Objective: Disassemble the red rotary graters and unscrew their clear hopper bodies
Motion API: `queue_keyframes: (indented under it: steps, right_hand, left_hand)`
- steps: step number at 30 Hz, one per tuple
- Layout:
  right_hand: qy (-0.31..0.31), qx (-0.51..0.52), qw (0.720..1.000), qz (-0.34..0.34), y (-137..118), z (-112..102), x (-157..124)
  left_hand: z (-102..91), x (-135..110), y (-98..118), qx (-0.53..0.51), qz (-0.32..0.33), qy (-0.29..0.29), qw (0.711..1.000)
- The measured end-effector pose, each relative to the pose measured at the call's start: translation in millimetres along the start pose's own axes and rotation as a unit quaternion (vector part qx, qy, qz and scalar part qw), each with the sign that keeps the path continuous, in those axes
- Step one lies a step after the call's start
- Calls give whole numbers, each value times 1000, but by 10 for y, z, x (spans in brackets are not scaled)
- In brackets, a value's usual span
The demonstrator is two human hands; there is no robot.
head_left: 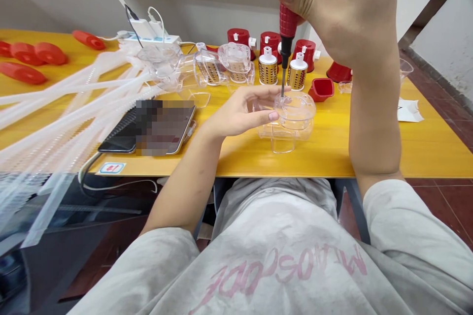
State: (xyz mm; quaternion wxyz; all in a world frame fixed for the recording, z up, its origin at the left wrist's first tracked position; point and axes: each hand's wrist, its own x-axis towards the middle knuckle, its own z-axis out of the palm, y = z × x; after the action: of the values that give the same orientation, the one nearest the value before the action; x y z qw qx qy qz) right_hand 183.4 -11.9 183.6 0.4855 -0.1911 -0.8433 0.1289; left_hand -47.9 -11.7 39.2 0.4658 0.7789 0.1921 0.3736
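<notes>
My right hand (325, 5), raised high at the top right, is wrapped round the red handle of a screwdriver (288, 24). The shaft points down, and its tip meets the top of a clear plastic housing (295, 113) near its left rim. From the left, my left hand (247, 110) grips this housing, thumb in front and fingers behind. The housing stands on the yellow table (318, 162) near the front edge. Whether a screw sits under the tip is too small to tell.
Behind stand perforated metal drums (268, 69), red bases (238, 39), a red cup (320, 89) and more clear housings (236, 59). To the left lie a tablet (181, 128), translucent plastic strips (84, 88), red oval parts (50, 53) and a power strip (170, 39) with cables.
</notes>
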Motion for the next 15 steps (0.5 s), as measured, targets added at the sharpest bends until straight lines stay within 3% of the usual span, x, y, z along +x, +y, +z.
queue_keyframes:
  steps: [3, 6, 12, 15]
  right_hand:
    - [55, -69, 993, -78, 51, 6, -15]
    - [52, -96, 992, -57, 28, -14, -26]
    - [-16, 76, 997, -25, -49, -144, -59]
    - [-23, 75, 997, -16, -75, -226, -121]
  left_hand:
    - [0, -2, 4, -3, 1, 0, 1000]
    - [-3, -8, 7, -9, -2, -3, 1000]
    - [-9, -6, -6, -15, -6, -2, 1000]
    - [-2, 0, -23, -8, -3, -5, 1000]
